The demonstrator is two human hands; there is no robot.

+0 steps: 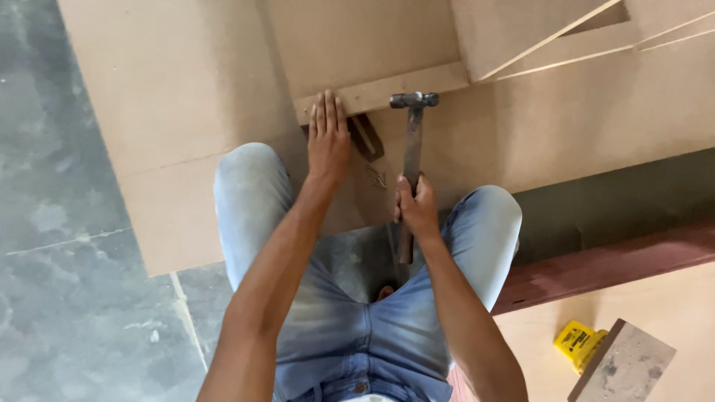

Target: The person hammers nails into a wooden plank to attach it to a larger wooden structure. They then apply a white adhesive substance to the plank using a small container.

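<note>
Head view: right hand point(417, 208) wraps the hammer point(412, 149) handle in a full grip, its head resting on the far wooden strip point(387, 89). Left hand point(328, 138) lies flat, fingers spread, pinning that strip to the board point(186, 112). Loose nails point(377, 177) lie between the hands. No driven nail visible; nailing looks barely begun.

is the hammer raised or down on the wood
Down: the hammer head rests against the wood strip, gripped by the right hand.
</note>
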